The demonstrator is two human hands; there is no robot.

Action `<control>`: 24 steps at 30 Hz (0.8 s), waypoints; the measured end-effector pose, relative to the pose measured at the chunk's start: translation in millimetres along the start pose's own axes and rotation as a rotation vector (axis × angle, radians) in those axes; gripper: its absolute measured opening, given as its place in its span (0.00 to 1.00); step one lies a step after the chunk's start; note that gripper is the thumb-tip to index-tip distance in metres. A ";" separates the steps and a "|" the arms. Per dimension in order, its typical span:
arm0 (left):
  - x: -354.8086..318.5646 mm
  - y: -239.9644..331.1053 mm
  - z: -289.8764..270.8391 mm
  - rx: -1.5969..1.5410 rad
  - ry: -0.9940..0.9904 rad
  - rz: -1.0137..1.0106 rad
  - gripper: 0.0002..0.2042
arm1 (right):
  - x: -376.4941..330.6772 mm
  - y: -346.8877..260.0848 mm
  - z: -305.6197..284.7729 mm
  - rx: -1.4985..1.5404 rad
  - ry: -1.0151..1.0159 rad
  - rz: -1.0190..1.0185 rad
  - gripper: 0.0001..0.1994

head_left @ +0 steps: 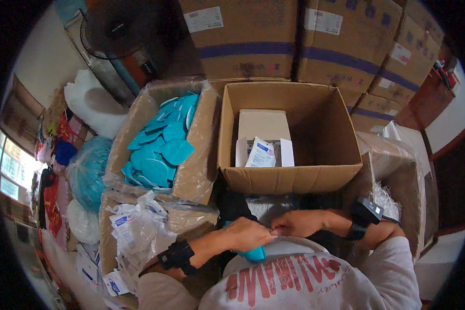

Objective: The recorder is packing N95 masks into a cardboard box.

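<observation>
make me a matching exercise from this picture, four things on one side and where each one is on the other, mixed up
Things:
1. teal masks
2. sealed white packet
3. teal piece
4. loose white wrappers

Places:
A. leaning in the open empty-looking carton
B. at the left hand, close to the right hand
C. piled in the plastic-lined box
D. heaped in the box nearest the left forearm

Pairs: 1-C, 2-A, 3-B, 4-D

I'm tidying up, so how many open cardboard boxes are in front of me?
3: one holding teal masks at left, one holding white packets in the middle, one of empty pouches at lower left. Others may be hidden.
</observation>
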State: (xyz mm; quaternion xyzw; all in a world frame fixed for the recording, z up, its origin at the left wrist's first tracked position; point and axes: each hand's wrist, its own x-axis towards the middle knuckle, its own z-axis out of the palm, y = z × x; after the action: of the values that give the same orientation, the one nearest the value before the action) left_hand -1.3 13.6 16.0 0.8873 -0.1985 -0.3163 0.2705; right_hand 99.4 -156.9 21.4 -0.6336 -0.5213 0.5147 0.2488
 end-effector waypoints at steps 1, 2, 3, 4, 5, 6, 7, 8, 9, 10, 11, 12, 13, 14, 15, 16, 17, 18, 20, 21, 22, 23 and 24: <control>0.8 -3.9 11.3 -0.032 0.039 0.080 0.19 | -4.8 0.3 3.6 0.003 -0.046 -0.002 0.14; 3.3 -10.8 29.4 -0.064 0.077 0.161 0.19 | -11.5 -2.5 6.4 0.006 -0.092 -0.004 0.13; 3.6 -13.0 43.6 -0.098 0.114 0.244 0.18 | -18.2 -3.3 10.3 0.011 -0.138 -0.003 0.13; 4.5 -9.1 51.4 -0.117 0.078 0.275 0.13 | -26.0 2.4 15.9 -0.042 -0.106 -0.092 0.12; 5.3 -9.8 58.0 -0.151 0.048 0.273 0.12 | -35.5 8.0 16.5 -0.024 -0.164 -0.072 0.12; 8.1 -11.0 65.1 -0.185 0.012 0.273 0.11 | -48.0 12.9 16.7 -0.002 -0.219 -0.051 0.13; 10.3 -12.9 73.3 -0.220 -0.020 0.274 0.10 | -55.3 10.1 14.3 0.017 -0.276 -0.028 0.13; 10.2 -15.4 82.5 -0.249 0.060 0.328 0.09 | -60.5 4.5 6.4 0.098 -0.315 0.008 0.14; 11.3 -15.8 83.9 -0.259 0.059 0.339 0.09 | -63.7 6.2 5.7 0.110 -0.292 0.004 0.14; 14.0 -17.1 81.7 -0.270 0.059 0.349 0.09 | -67.8 9.5 6.6 0.121 -0.270 0.001 0.14; 15.1 -18.1 82.1 -0.282 0.058 0.358 0.09 | -72.4 12.8 6.2 0.134 -0.248 -0.003 0.14; 12.4 -16.8 87.2 -0.304 0.050 0.308 0.11 | -79.9 14.8 6.8 0.162 -0.233 0.043 0.14; 7.6 -17.8 89.7 -0.322 0.057 0.253 0.13 | -85.3 17.6 0.7 0.177 -0.226 0.086 0.14; 2.0 -19.1 92.4 -0.340 0.062 0.198 0.15 | -103.2 32.8 -5.7 0.120 -0.141 0.144 0.15; -4.3 -20.6 91.2 -0.342 0.078 0.125 0.17 | -125.1 54.9 -17.7 0.048 -0.057 0.180 0.15; -6.2 -33.7 102.6 -0.300 0.000 0.124 0.19 | -147.2 66.6 -30.2 0.134 0.003 0.362 0.13; -10.2 -31.9 97.7 -0.434 0.055 0.086 0.19 | -159.2 73.6 -39.5 0.220 0.053 0.529 0.12; -12.8 -28.6 88.2 -0.567 0.116 0.046 0.18 | -156.5 65.9 -43.9 0.362 0.103 0.522 0.12; -5.6 -31.2 80.8 -0.832 0.335 0.040 0.17 | -135.8 42.7 -49.1 0.646 0.201 0.496 0.11; -0.9 -23.0 66.5 -0.939 0.448 0.078 0.18 | -122.0 39.9 -44.7 0.750 0.202 0.429 0.11; 3.4 -21.1 58.6 -0.955 0.451 0.056 0.19 | -106.1 38.8 -35.1 0.855 0.209 0.367 0.11; 7.7 -20.2 52.0 -0.965 0.452 0.030 0.19 | -90.0 40.2 -26.7 0.961 0.217 0.298 0.11; 9.9 -19.0 45.6 -0.946 0.424 0.086 0.18 | -72.6 43.0 -22.3 0.943 0.155 0.228 0.12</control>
State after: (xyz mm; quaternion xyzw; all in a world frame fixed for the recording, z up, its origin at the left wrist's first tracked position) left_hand -21.2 7.0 -29.9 0.7037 -0.0111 -0.1735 0.6888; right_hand 142.4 -232.8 20.9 -0.5415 -0.1385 0.6700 0.4887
